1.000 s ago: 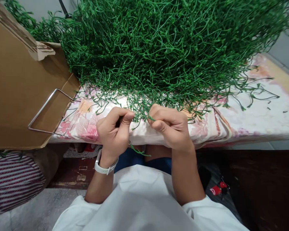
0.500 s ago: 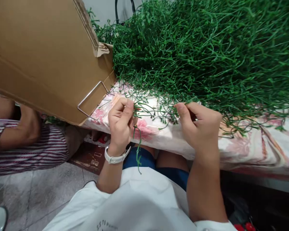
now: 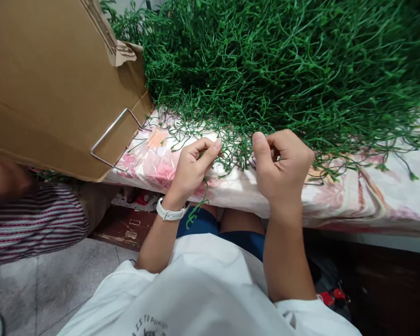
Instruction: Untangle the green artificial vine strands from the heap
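My left hand (image 3: 195, 165), with a white watch band (image 3: 170, 213) at its wrist, is closed in a pinch above the front edge of the cloth. A thin green plant stem (image 3: 199, 207) with small branching tips hangs below its fingers. My right hand (image 3: 283, 163) is curled, with the thumb against the forefinger, beside the near edge of a big heap of green stems (image 3: 273, 79). Whatever may lie between its fingers is hidden. Loose stems (image 3: 236, 149) lie on the cloth between the two hands.
Under the heap is a floral tablecloth (image 3: 154, 161). At left a cardboard box (image 3: 56, 88) stands beside a bent metal wire handle (image 3: 109, 130). Another person's striped clothing (image 3: 45, 221) shows below the box. A brown wooden bench (image 3: 126, 228) is near my legs.
My left hand has moved right, closer to my right hand, and the hanging stem has swung. The strands at its fingertips are less visible. The box and heap appear shifted left as the view turned.
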Tool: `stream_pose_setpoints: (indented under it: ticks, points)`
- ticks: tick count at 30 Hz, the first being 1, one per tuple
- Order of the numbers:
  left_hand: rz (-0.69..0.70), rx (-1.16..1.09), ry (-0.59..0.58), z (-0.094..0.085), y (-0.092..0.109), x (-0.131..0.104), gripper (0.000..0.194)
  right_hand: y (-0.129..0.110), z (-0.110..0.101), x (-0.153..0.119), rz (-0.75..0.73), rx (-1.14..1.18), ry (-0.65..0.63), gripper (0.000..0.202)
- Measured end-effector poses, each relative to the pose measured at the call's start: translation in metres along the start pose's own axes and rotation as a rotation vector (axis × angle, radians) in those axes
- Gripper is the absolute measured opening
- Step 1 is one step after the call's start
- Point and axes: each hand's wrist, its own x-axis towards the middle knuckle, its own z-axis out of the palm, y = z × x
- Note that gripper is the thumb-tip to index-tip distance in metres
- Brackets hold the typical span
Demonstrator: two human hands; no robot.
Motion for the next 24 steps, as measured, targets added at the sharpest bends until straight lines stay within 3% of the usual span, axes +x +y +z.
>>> stream_pose_setpoints:
  ticks: [4, 7, 11, 15, 24]
  points:
    - [0.001, 0.061, -0.03, -0.0034, -0.003, -0.0005, 0.041, 0.0021, 0.0, -0.0009, -0.07, -0.02, -0.051, 0.033]
    - [-0.009, 0.062, -0.034, -0.0039, -0.0023, -0.0023, 0.038, 0.0007, -0.0028, -0.001, -0.172, 0.119, -0.222, 0.022]
    - [-0.035, 0.073, -0.003, -0.0016, 0.0005, -0.0031, 0.039, -0.0017, -0.0064, 0.0011, -0.259, 0.205, -0.377, 0.023]
    - [-0.053, 0.101, 0.017, 0.0004, 0.002, -0.0033, 0.04, 0.0002, -0.0063, 0.0019, -0.309, 0.215, -0.378, 0.015]
    - [-0.042, 0.133, 0.095, 0.0023, 0.0003, -0.0048, 0.04, 0.0049, -0.0044, -0.0015, -0.274, 0.276, -0.416, 0.019]
